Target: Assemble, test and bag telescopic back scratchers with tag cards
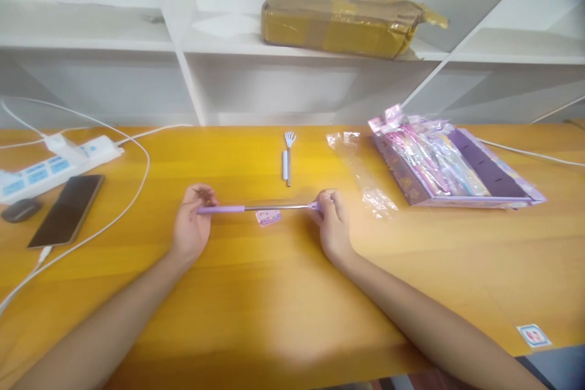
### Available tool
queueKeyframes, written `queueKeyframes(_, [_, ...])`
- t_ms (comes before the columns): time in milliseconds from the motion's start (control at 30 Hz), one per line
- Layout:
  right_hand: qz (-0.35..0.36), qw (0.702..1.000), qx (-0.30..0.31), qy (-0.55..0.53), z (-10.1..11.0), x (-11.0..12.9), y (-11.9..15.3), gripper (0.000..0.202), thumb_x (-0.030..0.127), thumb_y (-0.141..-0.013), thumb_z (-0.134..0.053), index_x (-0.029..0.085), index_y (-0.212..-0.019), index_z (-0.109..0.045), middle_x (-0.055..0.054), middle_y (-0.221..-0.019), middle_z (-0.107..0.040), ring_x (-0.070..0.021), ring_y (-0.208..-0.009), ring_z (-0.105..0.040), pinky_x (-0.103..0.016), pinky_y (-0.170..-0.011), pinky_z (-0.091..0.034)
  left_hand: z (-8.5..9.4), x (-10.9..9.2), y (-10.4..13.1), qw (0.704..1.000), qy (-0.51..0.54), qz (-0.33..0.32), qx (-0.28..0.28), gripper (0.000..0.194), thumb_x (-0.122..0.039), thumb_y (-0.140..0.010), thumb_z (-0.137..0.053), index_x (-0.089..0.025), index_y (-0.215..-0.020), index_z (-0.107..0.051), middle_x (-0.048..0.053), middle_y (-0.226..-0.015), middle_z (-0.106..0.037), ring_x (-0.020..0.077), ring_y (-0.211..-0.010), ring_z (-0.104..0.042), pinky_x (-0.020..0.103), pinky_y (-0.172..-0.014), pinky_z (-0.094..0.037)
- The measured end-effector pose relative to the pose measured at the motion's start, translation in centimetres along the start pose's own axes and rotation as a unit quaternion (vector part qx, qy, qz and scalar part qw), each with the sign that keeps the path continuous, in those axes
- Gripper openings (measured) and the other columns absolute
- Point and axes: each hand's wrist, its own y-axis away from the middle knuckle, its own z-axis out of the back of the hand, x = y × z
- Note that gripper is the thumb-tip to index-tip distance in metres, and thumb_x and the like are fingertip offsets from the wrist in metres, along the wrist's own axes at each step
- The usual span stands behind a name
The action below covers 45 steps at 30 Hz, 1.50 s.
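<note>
A telescopic back scratcher (pixel 276 207) with a purple grip and a thin metal rod stretches level between my two hands. The end of its purple grip is pinched by my left hand (pixel 189 228). My right hand (pixel 336 222) is closed round the other end, and its fingers mostly hide the scratcher's head. Just under the rod, a small pink printed card (pixel 268 217) lies on the table. Beyond it rests a second back scratcher (pixel 289 155), pale blue-white with a hand-shaped head and a short metal rod, its grip lying alongside.
Right of centre lie clear plastic wrappers (pixel 365 180) beside a purple box (pixel 484 161) of wrapped scratchers. To the left are a power strip (pixel 55 164), a phone (pixel 68 210), a dark mouse-like object (pixel 21 211) and white cables. A taped parcel (pixel 338 21) sits on the shelf.
</note>
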Motion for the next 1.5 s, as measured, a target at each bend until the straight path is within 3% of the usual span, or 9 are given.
queueKeyframes(200, [-0.008, 1.000, 0.004, -0.006, -0.1, -0.3, 0.0, 0.040, 0.056, -0.094, -0.065, 0.024, -0.082, -0.043, 0.004, -0.073, -0.041, -0.0108, -0.060, -0.038, -0.021, -0.051, -0.032, -0.2, 0.0, 0.6, 0.999, -0.017, -0.027, 0.015, 0.016, -0.024, -0.076, -0.064, -0.021, -0.090, -0.072, 0.005, -0.090, -0.058, 0.0178, -0.079, -0.054, 0.029, -0.074, -0.049])
queueKeyframes(700, [0.003, 0.999, 0.046, 0.019, -0.3, -0.1, 0.5, 0.045, 0.060, -0.095, -0.064, 0.024, -0.081, -0.041, 0.005, -0.070, -0.040, -0.0099, -0.057, -0.037, -0.022, -0.050, -0.032, 0.1, 0.5, 0.9, 0.997, -0.052, -0.035, 0.046, 0.019, -0.025, -0.078, -0.064, -0.020, -0.096, -0.071, 0.006, -0.097, -0.058, 0.0190, -0.084, -0.053, 0.030, -0.077, -0.047])
queueKeyframes(933, [-0.004, 0.996, 0.076, 0.041, -0.5, -0.1, 1.0, 0.047, 0.064, -0.096, -0.062, 0.025, -0.082, -0.040, 0.006, -0.067, -0.037, -0.0101, -0.055, -0.034, -0.022, -0.048, -0.032, -0.2, 0.5, 1.3, 0.996, -0.066, -0.059, 0.008, 0.026, -0.021, -0.073, -0.064, -0.021, -0.098, -0.069, 0.006, -0.104, -0.059, 0.0191, -0.088, -0.054, 0.030, -0.079, -0.047])
queueKeyframes(1167, [-0.002, 0.995, 0.088, 0.043, -0.4, -0.2, 1.2, 0.048, 0.066, -0.097, -0.060, 0.025, -0.082, -0.038, 0.006, -0.067, -0.036, -0.0102, -0.054, -0.033, -0.023, -0.047, -0.031, -0.3, 0.3, 1.5, 0.996, -0.061, -0.036, 0.049, 0.024, -0.024, -0.076, -0.062, -0.020, -0.097, -0.070, 0.008, -0.102, -0.060, 0.0212, -0.092, -0.057, 0.033, -0.082, -0.051])
queueKeyframes(1500, [-0.016, 0.996, 0.091, 0.018, -0.8, -0.7, 1.7, 0.050, 0.066, -0.094, -0.063, 0.025, -0.082, -0.037, 0.008, -0.067, -0.035, -0.0089, -0.052, -0.031, -0.022, -0.046, -0.027, -0.7, 0.4, 1.8, 0.997, -0.047, -0.029, 0.056, 0.025, -0.026, -0.074, -0.066, -0.020, -0.097, -0.071, 0.007, -0.101, -0.061, 0.0211, -0.093, -0.058, 0.033, -0.084, -0.051])
